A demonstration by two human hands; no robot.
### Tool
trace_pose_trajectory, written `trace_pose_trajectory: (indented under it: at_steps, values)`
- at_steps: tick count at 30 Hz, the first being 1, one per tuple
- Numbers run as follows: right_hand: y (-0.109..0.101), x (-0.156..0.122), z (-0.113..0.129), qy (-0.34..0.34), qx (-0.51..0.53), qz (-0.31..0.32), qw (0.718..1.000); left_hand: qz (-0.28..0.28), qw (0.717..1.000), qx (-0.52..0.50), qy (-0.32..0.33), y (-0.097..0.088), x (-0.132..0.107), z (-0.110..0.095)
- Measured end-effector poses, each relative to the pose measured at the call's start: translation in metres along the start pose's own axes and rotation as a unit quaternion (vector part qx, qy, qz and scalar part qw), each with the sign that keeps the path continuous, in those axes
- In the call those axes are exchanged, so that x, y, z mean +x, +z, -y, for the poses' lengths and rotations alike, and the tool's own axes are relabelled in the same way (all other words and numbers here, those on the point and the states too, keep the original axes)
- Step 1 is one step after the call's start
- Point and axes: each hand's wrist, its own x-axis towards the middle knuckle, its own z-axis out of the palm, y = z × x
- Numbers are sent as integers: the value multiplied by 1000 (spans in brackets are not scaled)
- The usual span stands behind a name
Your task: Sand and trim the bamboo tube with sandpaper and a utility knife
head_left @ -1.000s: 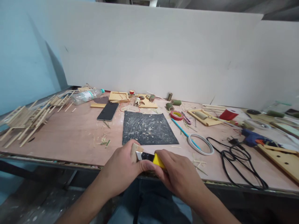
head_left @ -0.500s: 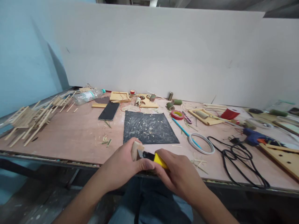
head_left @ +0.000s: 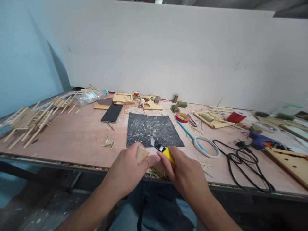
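Note:
In my left hand [head_left: 128,168] is a small pale piece of wood [head_left: 141,154], its end face showing between thumb and fingers. My right hand [head_left: 184,166] grips a yellow and black utility knife [head_left: 168,156]. The knife's bare blade points up and left, a short way apart from the wood. Both hands hover at the table's front edge, thumbs close together. Just beyond them a dark sheet [head_left: 154,130], scratched and dusted with pale bits, lies flat. Thin shavings [head_left: 156,173] lie at the edge between my hands.
Left are a stick model [head_left: 31,120], a plastic bottle [head_left: 90,97] and a phone [head_left: 112,113]. Right are red tape [head_left: 182,117], a white tape ring [head_left: 207,147], a black cord [head_left: 240,166] and a blue glue gun [head_left: 262,141]. Wooden boards [head_left: 122,97] stand at the back.
The knife blade has come away from the wood, moving up and to the right. The wood has turned in my left hand, showing more of its face.

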Motion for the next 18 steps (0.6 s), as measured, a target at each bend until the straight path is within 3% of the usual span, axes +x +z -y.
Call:
trace_pose_trajectory:
  at_steps: [6,10,14,18]
  values:
    - [-6,-1,-2,-39,90,85,991,61,997,-54,14,-11,-1,5]
    - [-11,-1,-2,-54,124,156,978,53,997,-53,27,-13,-2,6]
    - [-12,0,-3,-49,134,168,975,50,998,-17,23,-10,-2,5]
    - [-11,-1,-3,-66,108,142,982,43,999,18,26,-7,-2,3]
